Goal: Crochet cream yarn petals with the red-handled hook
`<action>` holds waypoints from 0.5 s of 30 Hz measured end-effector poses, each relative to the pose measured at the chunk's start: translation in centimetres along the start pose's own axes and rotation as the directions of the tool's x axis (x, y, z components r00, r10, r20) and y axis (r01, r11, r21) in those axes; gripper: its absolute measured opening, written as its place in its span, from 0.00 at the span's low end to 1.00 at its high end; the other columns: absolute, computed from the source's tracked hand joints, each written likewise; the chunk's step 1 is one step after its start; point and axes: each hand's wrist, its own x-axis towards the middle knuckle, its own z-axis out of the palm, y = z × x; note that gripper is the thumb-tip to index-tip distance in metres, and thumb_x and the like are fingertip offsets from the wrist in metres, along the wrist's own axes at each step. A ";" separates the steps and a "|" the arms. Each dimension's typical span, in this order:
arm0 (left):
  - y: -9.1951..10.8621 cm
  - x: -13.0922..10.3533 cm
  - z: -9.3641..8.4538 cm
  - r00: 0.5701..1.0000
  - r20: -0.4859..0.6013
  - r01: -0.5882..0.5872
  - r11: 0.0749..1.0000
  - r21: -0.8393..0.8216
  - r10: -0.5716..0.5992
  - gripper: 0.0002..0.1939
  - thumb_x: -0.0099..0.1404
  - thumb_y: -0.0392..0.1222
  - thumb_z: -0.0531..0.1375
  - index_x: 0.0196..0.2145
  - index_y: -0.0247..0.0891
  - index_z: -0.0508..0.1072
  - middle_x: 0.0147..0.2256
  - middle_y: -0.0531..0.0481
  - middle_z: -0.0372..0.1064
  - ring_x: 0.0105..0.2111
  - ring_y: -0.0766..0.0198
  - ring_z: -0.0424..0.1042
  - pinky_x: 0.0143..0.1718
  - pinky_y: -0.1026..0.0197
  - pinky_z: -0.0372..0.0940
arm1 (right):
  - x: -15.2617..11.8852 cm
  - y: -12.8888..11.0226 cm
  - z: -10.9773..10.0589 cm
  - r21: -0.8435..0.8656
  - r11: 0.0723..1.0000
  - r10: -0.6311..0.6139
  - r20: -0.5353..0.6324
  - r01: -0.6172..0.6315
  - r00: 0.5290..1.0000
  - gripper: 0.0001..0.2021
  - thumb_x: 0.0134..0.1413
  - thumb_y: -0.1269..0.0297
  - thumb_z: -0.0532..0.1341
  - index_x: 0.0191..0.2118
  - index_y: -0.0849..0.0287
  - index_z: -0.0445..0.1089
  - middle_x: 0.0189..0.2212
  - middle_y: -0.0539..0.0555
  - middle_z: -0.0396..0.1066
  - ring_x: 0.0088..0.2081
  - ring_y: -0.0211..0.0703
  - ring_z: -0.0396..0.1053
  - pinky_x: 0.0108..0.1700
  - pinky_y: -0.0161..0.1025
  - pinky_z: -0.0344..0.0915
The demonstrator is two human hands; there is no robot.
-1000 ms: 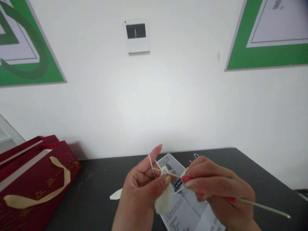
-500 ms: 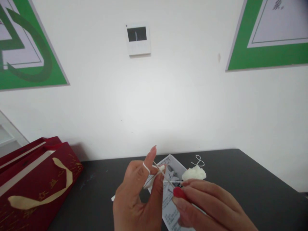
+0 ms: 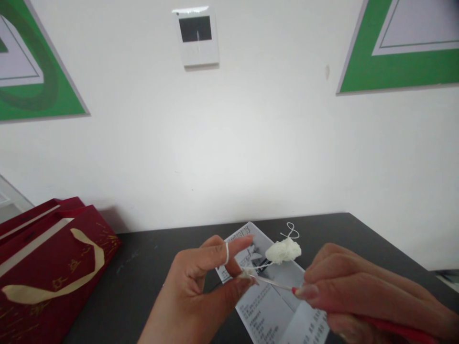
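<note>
Below the centre of the frame, the left hand (image 3: 199, 279) held a small off-white piece of yarn work (image 3: 246, 272) narrowly at the thumb tip, mostly hidden by the fingers. Its index finger pointed towards the right, with a white strand (image 3: 227, 253) looped around it. At lower right, the right hand (image 3: 362, 291) was closed around the red handle of a hook (image 3: 272, 284), whose slim metal shaft reached leftward to the piece by the left thumb. Whether the hook's tip was through a stitch could not be told.

Between the hands and a little above them, a loose off-white yarn bundle (image 3: 284, 251) lay on the upper right part of a printed sheet (image 3: 260, 310), a thin curl of yarn sticking up behind it. Another length ran from the bundle's lower left side towards the left hand. The sheet lay aslant on a dark table (image 3: 143, 282), partly under the hands.

At lower left stood dark red paper bags (image 3: 71, 267) with a pale gold ribbon (image 3: 98, 258) on the nearer one. Across the upper frame, a white wall (image 3: 251, 134) bore a small white panel (image 3: 199, 48) with a dark screen, and green-bordered posters (image 3: 412, 71) filled parts of both upper corners.
</note>
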 end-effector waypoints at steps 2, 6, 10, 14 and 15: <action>-0.5 -0.3 -0.4 0.999 0.034 0.038 0.999 -0.003 -0.038 0.19 0.51 0.30 0.70 0.39 0.49 0.84 0.25 0.55 0.72 0.33 0.61 0.73 0.51 0.54 0.63 | -0.2 0.0 0.3 0.073 0.997 0.028 -0.068 -0.023 0.997 0.07 0.56 0.63 0.66 0.40 0.55 0.78 0.24 0.53 0.75 0.22 0.42 0.69 0.22 0.37 0.65; -1.2 -0.5 -0.9 0.985 0.132 0.117 0.993 -0.015 -0.114 0.17 0.51 0.31 0.70 0.39 0.46 0.84 0.27 0.54 0.72 0.31 0.61 0.73 0.46 0.54 0.66 | -0.4 -0.1 0.8 0.178 0.982 0.101 -0.181 -0.068 0.978 0.05 0.56 0.62 0.66 0.37 0.55 0.78 0.23 0.53 0.74 0.21 0.41 0.66 0.20 0.37 0.60; -0.8 -0.2 -0.8 0.973 0.171 0.157 0.987 0.019 -0.158 0.17 0.52 0.32 0.69 0.39 0.47 0.84 0.28 0.52 0.73 0.32 0.58 0.73 0.42 0.55 0.65 | 0.3 0.4 0.1 0.296 0.925 0.284 -0.126 -0.237 0.951 0.05 0.54 0.62 0.68 0.31 0.56 0.80 0.20 0.52 0.72 0.21 0.39 0.66 0.21 0.34 0.61; -0.4 0.6 -0.1 0.973 0.206 0.103 0.994 0.042 -0.109 0.15 0.52 0.34 0.70 0.37 0.51 0.84 0.24 0.53 0.72 0.29 0.62 0.69 0.38 0.58 0.63 | 1.5 2.3 -0.2 0.554 0.688 0.533 0.053 -0.469 0.844 0.08 0.52 0.61 0.69 0.27 0.59 0.80 0.18 0.51 0.72 0.18 0.33 0.67 0.20 0.28 0.65; -0.4 0.7 0.0 0.973 0.208 0.093 0.996 0.019 -0.094 0.15 0.52 0.35 0.70 0.38 0.51 0.84 0.24 0.53 0.71 0.28 0.63 0.68 0.35 0.59 0.62 | 1.7 2.8 0.0 0.615 0.610 0.581 0.083 -0.501 0.810 0.08 0.52 0.61 0.69 0.27 0.60 0.79 0.18 0.50 0.71 0.17 0.31 0.66 0.19 0.26 0.65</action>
